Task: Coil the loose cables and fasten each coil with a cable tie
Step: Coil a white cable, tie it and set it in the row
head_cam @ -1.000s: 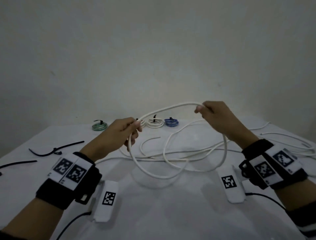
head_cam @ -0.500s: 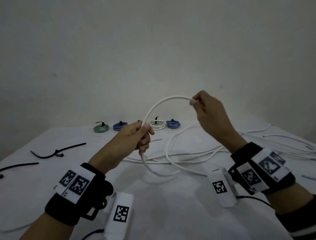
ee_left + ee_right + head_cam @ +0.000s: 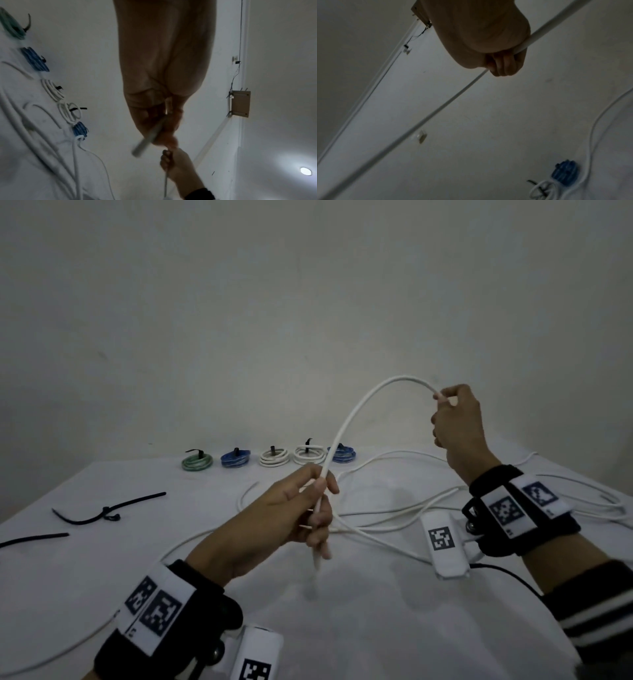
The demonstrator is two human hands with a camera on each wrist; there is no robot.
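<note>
My left hand (image 3: 294, 508) has its fingers wrapped round the white cable (image 3: 346, 426), which arcs up from there to my right hand (image 3: 457, 422), pinching it higher up; the slack sprawls on the tabletop (image 3: 376, 628) below both hands.

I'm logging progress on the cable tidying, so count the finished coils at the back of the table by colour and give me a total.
Green coil: 1
Blue coils: 2
White coils: 2
Total: 5 tied coils, in a row along the far edge of the table.
</note>
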